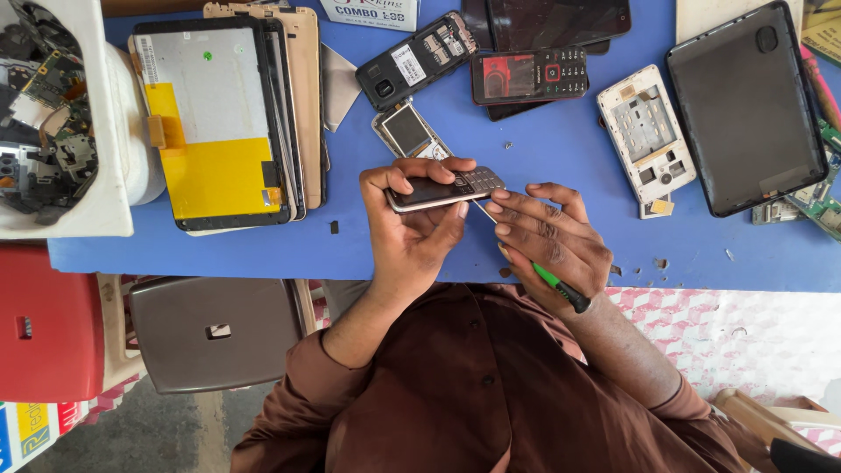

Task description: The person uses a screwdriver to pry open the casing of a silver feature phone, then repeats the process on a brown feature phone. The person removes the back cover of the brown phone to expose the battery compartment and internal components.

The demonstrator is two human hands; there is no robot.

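Note:
My left hand (412, 223) grips a small dark keypad phone (447, 188), held sideways above the front of the blue table (543, 149). My right hand (547, 241) holds a thin screwdriver with a green and black handle (561, 289). Its metal shaft runs up to the phone's lower edge, near the keypad end. Just beyond the phone lies an opened phone body with a small bare screen (407, 131).
On the table lie a tablet with a yellow-backed panel (215, 123), a black phone back (416, 61), a red-screened keypad phone (530, 76), a white phone frame (644, 131) and a dark tablet shell (745, 105). A white tub of circuit boards (53, 114) stands left. Stools (215, 333) sit below.

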